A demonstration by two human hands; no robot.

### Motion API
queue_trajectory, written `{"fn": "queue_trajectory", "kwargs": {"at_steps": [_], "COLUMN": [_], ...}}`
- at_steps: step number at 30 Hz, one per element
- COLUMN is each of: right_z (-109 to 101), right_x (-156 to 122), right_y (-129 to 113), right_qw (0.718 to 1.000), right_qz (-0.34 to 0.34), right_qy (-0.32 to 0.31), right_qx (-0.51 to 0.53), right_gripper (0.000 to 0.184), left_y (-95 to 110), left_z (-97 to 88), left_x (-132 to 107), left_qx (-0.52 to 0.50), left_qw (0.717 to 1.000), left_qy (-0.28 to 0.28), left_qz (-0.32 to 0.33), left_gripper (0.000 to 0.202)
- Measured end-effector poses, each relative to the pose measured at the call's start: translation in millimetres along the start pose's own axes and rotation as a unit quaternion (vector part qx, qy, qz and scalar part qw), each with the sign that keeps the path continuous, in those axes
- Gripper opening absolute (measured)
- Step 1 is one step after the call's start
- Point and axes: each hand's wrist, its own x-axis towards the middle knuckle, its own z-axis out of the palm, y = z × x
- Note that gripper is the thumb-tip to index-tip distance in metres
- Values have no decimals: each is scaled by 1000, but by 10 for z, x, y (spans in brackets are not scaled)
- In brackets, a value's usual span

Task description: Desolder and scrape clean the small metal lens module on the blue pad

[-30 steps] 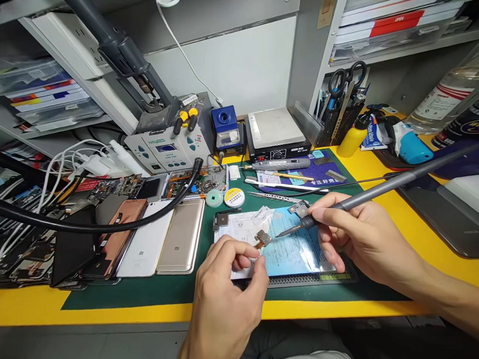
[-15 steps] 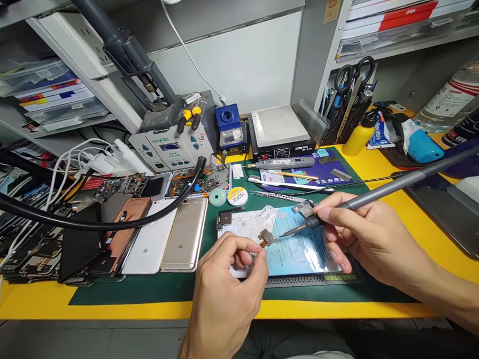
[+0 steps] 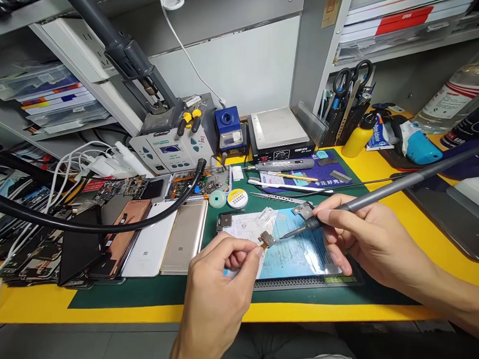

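My left hand (image 3: pixel 217 291) pinches a small metal component on an orange flex cable (image 3: pixel 267 239) between finger and thumb, holding it above a printed paper sheet (image 3: pixel 247 225). My right hand (image 3: pixel 365 239) holds a grey soldering iron (image 3: pixel 387 187) like a pen. The iron's fine tip (image 3: pixel 293 233) points left, a short gap from the component. A small metal part (image 3: pixel 303 209) sits just beyond the iron's collar, close to my right fingers. Below both hands lies a blue printed mat (image 3: pixel 295 252).
Phones and phone backs (image 3: pixel 182 243) lie in a row left of the green work mat (image 3: pixel 233 302), under a black hose (image 3: pixel 100 228). Behind stand a soldering station (image 3: pixel 168 151), a hot plate (image 3: pixel 279 128), a solder spool (image 3: pixel 237 197) and a yellow bottle (image 3: pixel 358 136). The yellow bench edge runs along the front.
My left hand has rolled slightly and dropped a little to the left, still pinching the flex component. The iron in my right hand has barely moved, and the whole view has shifted slightly.
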Motion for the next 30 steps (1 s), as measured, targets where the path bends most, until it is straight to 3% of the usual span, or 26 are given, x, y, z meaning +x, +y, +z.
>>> {"fn": "queue_trajectory", "kwargs": {"at_steps": [8, 15, 25, 30], "right_z": [-6, -17, -48, -36], "right_x": [-15, -20, -4, 17], "right_y": [4, 10, 33, 49], "right_qw": [1000, 1000, 1000, 1000], "right_qz": [4, 9, 9, 2], "right_qy": [-2, -3, -2, -2], "right_qx": [2, 0, -1, -2], "right_gripper": [24, 25, 28, 30], "left_y": [-244, -286, -289, -242], "left_z": [-11, 11, -60, -10], "left_x": [110, 171, 103, -12], "left_qx": [78, 132, 85, 99], "left_qw": [991, 981, 988, 987], "left_qy": [-50, -86, -51, -46], "left_qz": [93, 114, 116, 120], "left_gripper": [15, 20, 16, 9]}}
